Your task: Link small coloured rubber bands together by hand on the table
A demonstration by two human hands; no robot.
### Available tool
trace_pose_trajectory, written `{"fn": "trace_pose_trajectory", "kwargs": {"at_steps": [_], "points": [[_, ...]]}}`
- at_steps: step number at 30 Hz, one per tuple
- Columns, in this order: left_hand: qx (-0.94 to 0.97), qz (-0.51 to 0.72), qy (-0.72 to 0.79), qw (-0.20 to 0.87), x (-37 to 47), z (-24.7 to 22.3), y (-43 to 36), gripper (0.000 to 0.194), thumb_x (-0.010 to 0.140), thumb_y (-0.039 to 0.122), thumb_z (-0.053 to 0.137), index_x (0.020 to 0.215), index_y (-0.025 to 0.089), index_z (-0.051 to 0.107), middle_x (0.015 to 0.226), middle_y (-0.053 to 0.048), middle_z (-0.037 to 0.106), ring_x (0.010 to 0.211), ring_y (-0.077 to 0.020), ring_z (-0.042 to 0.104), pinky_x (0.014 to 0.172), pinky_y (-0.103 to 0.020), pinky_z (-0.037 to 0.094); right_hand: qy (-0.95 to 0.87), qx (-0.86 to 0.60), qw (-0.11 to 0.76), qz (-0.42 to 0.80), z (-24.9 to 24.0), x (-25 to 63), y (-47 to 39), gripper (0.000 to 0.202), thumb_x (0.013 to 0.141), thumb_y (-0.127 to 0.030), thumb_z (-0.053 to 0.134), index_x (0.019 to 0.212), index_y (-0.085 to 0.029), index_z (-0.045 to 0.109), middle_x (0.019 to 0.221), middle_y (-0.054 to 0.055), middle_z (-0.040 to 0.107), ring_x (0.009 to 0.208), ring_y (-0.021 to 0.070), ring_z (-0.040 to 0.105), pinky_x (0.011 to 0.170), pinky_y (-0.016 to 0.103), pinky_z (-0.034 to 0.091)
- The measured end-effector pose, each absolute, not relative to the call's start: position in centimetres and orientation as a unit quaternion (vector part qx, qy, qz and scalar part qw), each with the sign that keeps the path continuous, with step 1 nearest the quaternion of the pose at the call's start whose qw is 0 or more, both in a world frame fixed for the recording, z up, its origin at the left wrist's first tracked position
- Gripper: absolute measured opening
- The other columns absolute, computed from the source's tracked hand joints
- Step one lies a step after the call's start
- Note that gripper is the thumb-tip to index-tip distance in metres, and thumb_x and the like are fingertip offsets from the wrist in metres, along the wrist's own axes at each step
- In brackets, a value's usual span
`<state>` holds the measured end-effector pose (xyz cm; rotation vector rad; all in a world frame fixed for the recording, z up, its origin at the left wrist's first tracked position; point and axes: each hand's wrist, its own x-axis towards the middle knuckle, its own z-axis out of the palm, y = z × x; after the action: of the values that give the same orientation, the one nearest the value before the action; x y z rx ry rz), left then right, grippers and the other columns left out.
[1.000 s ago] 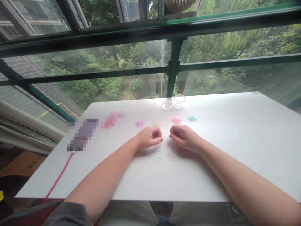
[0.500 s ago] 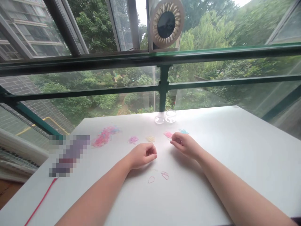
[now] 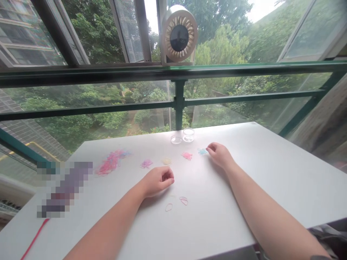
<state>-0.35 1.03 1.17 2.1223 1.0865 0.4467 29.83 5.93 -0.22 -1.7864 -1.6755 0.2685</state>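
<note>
- On the desk (image 3: 271,173), far left, I see a band heap (image 3: 112,163).
- Right of it I count four piles (image 3: 146,164) in a row; the right hand (image 3: 220,155) is at the rightmost pile (image 3: 202,151).
- The left hand (image 3: 157,181) is nearer, before the row.
- Loose bands (image 3: 183,200) lie nearer still.
- Behind the row, a lid (image 3: 176,140) lies left of a jar (image 3: 188,135).

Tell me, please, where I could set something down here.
The table is bare right of the right forearm, and between the forearms nearer the camera than the loose bands. It's crowded from the mixed heap along the small piles to the right hand.
</note>
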Motion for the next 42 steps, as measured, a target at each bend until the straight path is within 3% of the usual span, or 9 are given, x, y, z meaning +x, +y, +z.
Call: {"fn": "trace_pose_trajectory", "kwargs": {"at_steps": [16,21,33,42], "points": [[0.822,0.174,0.422,0.340,-0.2,0.9,1.1,0.015,0.077,0.030,0.052,0.080,0.018,0.059,0.073,-0.001,0.059,0.066,-0.0121,0.051,0.060,-0.022,0.039,-0.605,-0.706,0.352,0.113,-0.6,29.6,6.1,0.019,0.070,-0.029,0.052,0.073,-0.017,0.067,0.070,0.004,0.066,0.063,0.0160,0.057,0.062,0.026,0.041],[0.828,0.178,0.409,0.338,0.2,0.5,1.1,0.014,0.075,0.029,0.056,0.082,0.017,0.061,0.077,-0.001,0.062,0.067,-0.0111,0.052,0.063,-0.021,0.040,-0.574,-0.747,0.318,0.108,-0.7,29.7,6.3,0.019,0.067,-0.032,0.059,0.076,-0.018,0.069,0.069,0.006,0.066,0.061,0.0180,0.057,0.060,0.029,0.039],[0.830,0.164,0.407,0.344,0.1,0.1,1.3,0.017,0.075,0.032,0.058,0.086,0.018,0.061,0.082,-0.001,0.064,0.071,-0.0110,0.056,0.065,-0.022,0.042,-0.592,-0.757,0.258,0.101,-1.2,29.8,7.5,0.019,0.065,-0.036,0.060,0.075,-0.025,0.072,0.079,0.006,0.068,0.071,0.0238,0.061,0.063,0.032,0.042],[0.814,0.172,0.423,0.358,0.0,0.0,1.6,0.020,0.076,0.033,0.056,0.089,0.018,0.062,0.086,-0.002,0.065,0.075,-0.0115,0.057,0.068,-0.022,0.043,-0.534,-0.768,0.332,0.126,-1.2,29.8,7.3,0.033,0.070,-0.038,0.049,0.089,-0.024,0.072,0.100,0.006,0.069,0.092,0.0252,0.061,0.076,0.032,0.044]]}}
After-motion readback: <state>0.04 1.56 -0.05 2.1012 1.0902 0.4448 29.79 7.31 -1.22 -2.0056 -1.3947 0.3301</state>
